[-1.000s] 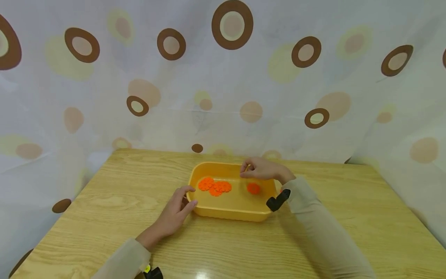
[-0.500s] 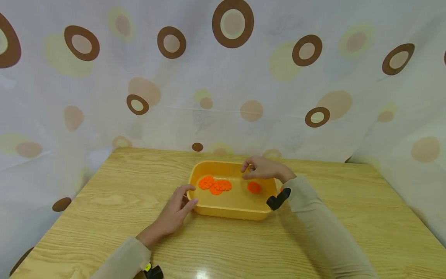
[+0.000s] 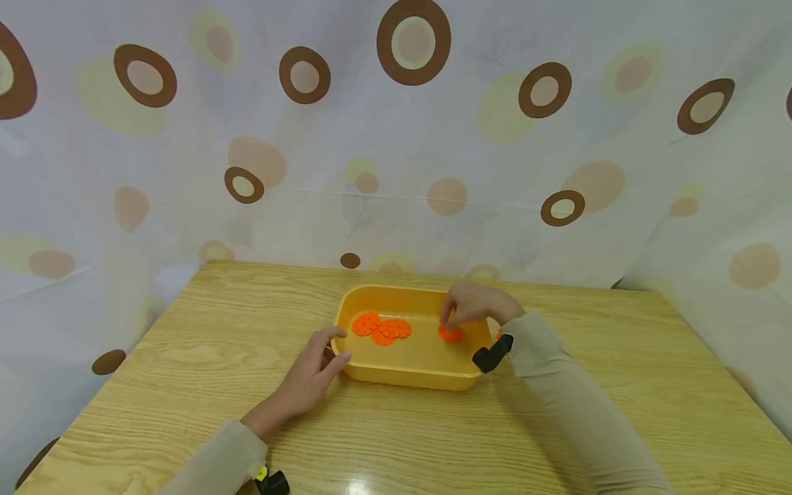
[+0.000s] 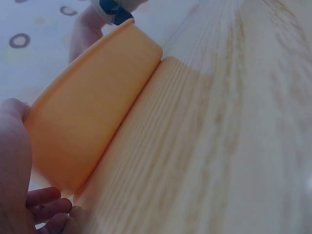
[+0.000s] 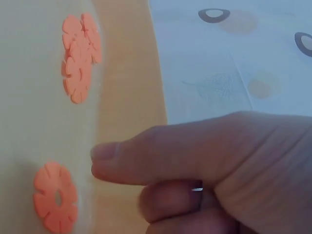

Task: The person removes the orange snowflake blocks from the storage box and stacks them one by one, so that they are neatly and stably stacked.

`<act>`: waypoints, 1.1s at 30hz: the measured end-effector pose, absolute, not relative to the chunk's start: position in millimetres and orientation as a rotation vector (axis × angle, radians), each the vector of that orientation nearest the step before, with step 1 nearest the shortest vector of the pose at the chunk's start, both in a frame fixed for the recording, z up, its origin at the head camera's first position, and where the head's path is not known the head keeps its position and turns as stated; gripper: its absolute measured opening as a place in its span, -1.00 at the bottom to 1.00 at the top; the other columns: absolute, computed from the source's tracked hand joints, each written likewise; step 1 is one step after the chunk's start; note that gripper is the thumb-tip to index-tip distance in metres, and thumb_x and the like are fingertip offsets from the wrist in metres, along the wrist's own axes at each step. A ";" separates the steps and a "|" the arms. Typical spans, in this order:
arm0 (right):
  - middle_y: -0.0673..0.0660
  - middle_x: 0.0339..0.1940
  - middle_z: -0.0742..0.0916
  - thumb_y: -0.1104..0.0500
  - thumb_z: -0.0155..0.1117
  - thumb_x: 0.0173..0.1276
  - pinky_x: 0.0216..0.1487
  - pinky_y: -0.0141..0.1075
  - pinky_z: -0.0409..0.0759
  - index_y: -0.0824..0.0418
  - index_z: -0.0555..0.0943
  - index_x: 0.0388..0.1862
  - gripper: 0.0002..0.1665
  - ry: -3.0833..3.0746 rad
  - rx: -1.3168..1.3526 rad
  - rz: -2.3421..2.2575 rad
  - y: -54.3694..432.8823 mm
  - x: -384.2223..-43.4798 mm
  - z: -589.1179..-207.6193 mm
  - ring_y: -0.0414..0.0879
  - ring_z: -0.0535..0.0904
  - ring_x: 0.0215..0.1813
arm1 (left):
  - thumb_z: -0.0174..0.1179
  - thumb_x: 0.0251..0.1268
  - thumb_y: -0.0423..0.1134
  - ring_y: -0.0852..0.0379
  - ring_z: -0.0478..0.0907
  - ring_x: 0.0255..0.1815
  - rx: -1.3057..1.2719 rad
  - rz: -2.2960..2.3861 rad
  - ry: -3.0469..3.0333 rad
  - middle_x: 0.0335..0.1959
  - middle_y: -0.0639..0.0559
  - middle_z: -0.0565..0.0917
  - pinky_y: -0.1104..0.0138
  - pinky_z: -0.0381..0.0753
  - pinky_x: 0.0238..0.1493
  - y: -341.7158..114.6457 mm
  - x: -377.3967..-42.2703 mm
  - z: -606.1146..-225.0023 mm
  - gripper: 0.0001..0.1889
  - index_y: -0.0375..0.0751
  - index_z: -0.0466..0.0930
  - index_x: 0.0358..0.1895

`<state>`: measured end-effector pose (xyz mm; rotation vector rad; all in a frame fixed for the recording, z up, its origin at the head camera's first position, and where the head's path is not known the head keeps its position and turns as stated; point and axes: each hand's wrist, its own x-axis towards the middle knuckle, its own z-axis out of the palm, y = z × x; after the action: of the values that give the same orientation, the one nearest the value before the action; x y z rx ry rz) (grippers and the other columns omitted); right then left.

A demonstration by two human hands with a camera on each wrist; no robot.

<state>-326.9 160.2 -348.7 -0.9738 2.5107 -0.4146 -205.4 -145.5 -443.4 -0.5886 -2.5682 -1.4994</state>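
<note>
A yellow plastic tray [image 3: 408, 378] sits on the wooden table. My left hand [image 3: 309, 375] grips its left end, with fingers and thumb at the rim; in the left wrist view the hand lies along the tray's outer wall [image 4: 92, 107]. Several orange flower-shaped discs [image 3: 383, 330] overlap at the left inside the tray. A single orange disc [image 3: 450, 335] lies at the right. My right hand [image 3: 475, 302] reaches over the back right rim, fingers pointing down, fingertips close over that disc. The right wrist view has the lone disc [image 5: 56, 197] apart from the thumb [image 5: 122, 158].
The wooden table [image 3: 346, 440] extends round the tray. A pale cloth with brown rings [image 3: 408, 172] hangs behind it. A small orange-red bit [image 3: 499, 337] shows between the tray's right end and the right sleeve [image 3: 544, 350].
My right hand has dipped slightly toward the lone disc, and its fingers now point down over it. The left hand and tray stay in place.
</note>
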 end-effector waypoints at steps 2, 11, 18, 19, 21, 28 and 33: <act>0.16 -0.18 0.76 0.29 0.27 0.24 -0.32 -0.36 0.51 0.32 0.71 -0.10 -0.74 2.494 -0.941 -0.396 159.0 -326.2 -348.8 -0.26 0.46 -0.48 | 0.05 0.46 -0.25 0.14 0.37 -0.29 -0.586 -1.499 -2.572 -0.08 -0.15 0.42 0.39 0.45 -0.26 -145.9 -204.9 -442.5 -0.65 -0.24 0.31 0.22; 0.25 -0.05 0.71 0.28 0.20 0.31 -0.22 -0.30 0.61 0.41 0.56 0.13 -0.58 2.410 -0.825 -0.330 156.9 -322.8 -347.7 -0.18 0.57 -0.59 | 0.03 0.48 -0.20 0.15 0.38 -0.29 -0.576 -1.499 -2.594 -0.09 -0.15 0.42 0.40 0.45 -0.25 -146.5 -204.2 -441.1 -0.66 -0.22 0.33 0.21; 0.32 0.04 0.67 0.28 0.17 0.34 -0.23 -0.30 0.62 0.44 0.49 0.19 -0.54 2.382 -0.788 -0.366 156.3 -323.1 -348.2 -0.10 0.64 -0.55 | 0.04 0.47 -0.20 0.15 0.37 -0.28 -0.573 -1.495 -2.594 -0.08 -0.15 0.42 0.40 0.45 -0.23 -146.7 -204.5 -441.7 -0.66 -0.21 0.33 0.21; 0.32 0.05 0.66 0.28 0.16 0.35 -0.24 -0.31 0.62 0.44 0.48 0.20 -0.54 2.380 -0.780 -0.369 156.1 -323.0 -348.4 -0.10 0.64 -0.55 | 0.04 0.47 -0.20 0.15 0.37 -0.28 -0.573 -1.495 -2.594 -0.08 -0.15 0.42 0.40 0.45 -0.23 -146.6 -204.4 -441.6 -0.66 -0.20 0.33 0.21; 0.34 0.07 0.65 0.28 0.15 0.35 -0.28 -0.32 0.62 0.45 0.46 0.22 -0.52 2.371 -0.767 -0.377 155.5 -322.7 -348.7 -0.09 0.65 -0.54 | 0.04 0.47 -0.20 0.14 0.37 -0.28 -0.574 -1.498 -2.592 -0.08 -0.15 0.42 0.40 0.45 -0.23 -146.4 -204.4 -441.7 -0.66 -0.20 0.33 0.21; 0.33 0.10 0.64 0.29 0.17 0.34 -0.25 -0.33 0.60 0.41 0.43 0.25 -0.49 2.340 -0.798 -0.417 149.4 -322.0 -350.5 -0.12 0.65 -0.40 | 0.04 0.47 -0.21 0.15 0.37 -0.28 -0.581 -1.492 -2.581 -0.08 -0.15 0.42 0.40 0.44 -0.24 -146.3 -204.2 -441.0 -0.66 -0.20 0.32 0.21; 0.29 0.05 0.67 0.35 0.20 0.29 -0.21 -0.29 0.59 0.42 0.40 0.25 -0.46 2.268 -0.820 -0.505 144.4 -322.6 -353.7 -0.13 0.63 -0.31 | 0.04 0.46 -0.22 0.14 0.36 -0.28 -0.586 -1.481 -2.578 -0.10 -0.14 0.42 0.40 0.44 -0.24 -146.2 -203.8 -441.6 -0.66 -0.21 0.33 0.21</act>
<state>-322.6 144.4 -353.7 -0.8198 2.2682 -0.5051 -203.8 -146.2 -441.6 -0.5858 -2.5783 -1.4810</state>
